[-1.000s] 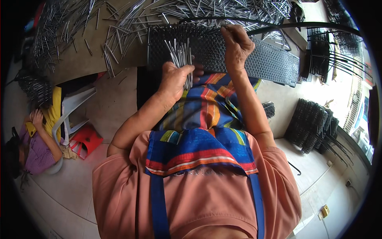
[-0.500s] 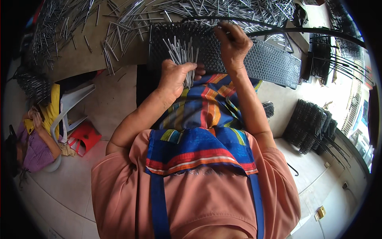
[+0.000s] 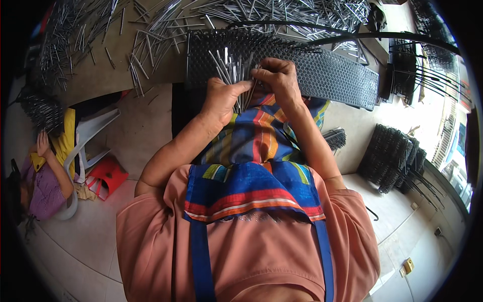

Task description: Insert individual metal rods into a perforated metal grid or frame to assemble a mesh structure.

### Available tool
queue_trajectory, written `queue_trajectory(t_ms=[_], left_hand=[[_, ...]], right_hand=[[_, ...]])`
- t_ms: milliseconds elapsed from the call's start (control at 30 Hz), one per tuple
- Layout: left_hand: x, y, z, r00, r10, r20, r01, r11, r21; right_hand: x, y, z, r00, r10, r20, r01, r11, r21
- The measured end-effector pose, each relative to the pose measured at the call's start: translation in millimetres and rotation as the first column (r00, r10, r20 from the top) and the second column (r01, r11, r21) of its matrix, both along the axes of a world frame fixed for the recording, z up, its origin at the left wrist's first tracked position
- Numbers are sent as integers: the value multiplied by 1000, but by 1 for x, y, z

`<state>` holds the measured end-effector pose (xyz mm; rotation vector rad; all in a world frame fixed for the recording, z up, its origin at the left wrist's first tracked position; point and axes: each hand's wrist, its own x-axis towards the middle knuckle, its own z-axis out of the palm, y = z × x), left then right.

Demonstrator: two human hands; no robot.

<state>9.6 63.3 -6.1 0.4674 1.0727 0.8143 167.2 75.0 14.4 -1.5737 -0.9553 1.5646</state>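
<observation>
My left hand [image 3: 221, 98] is closed around a fanned bundle of thin silvery metal rods [image 3: 225, 64], its thumb laid across them. At the bundle's right side my right hand [image 3: 280, 80] pinches with thumb and fingertips at a metal rod; how many it grips is hidden. Both hands are over the near edge of a long dark tray [image 3: 342, 78] with a honeycomb of small holes. Along the tray's far left part, many short dark ends stick up from the holes. Part of the tray is hidden behind the hands and rods.
Loose rods [image 3: 302, 17] are heaped over the table [image 3: 108, 70]. A black hose or bar [image 3: 397, 36] crosses above the tray. Stacks of black wire-like parts [image 3: 387, 156] stand at the right. At the left another person's hands [image 3: 44, 143] show near a red container [image 3: 106, 176].
My right hand has come down and left from above the tray to the rod bundle. My left hand has stayed nearly in place, still holding the rods.
</observation>
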Motion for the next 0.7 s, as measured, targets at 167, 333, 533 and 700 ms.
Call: queue_trajectory(t_ms=[167,333,533,700], left_hand=[[-4,-1,9,994,107,-33,-110,988,-111],[-9,-15,11,998,2,59,7,988,-154],[-25,-50,2,962,-215,171,237,964,-122],[-24,-39,8,976,-219,11,219,969,-111]], right_hand=[[15,0,-14,897,-437,-72,440,859,261],[38,28,-22,854,-520,-7,370,598,711],[44,33,-31,863,-489,125,227,597,769],[43,34,-27,864,-464,193,158,615,773]])
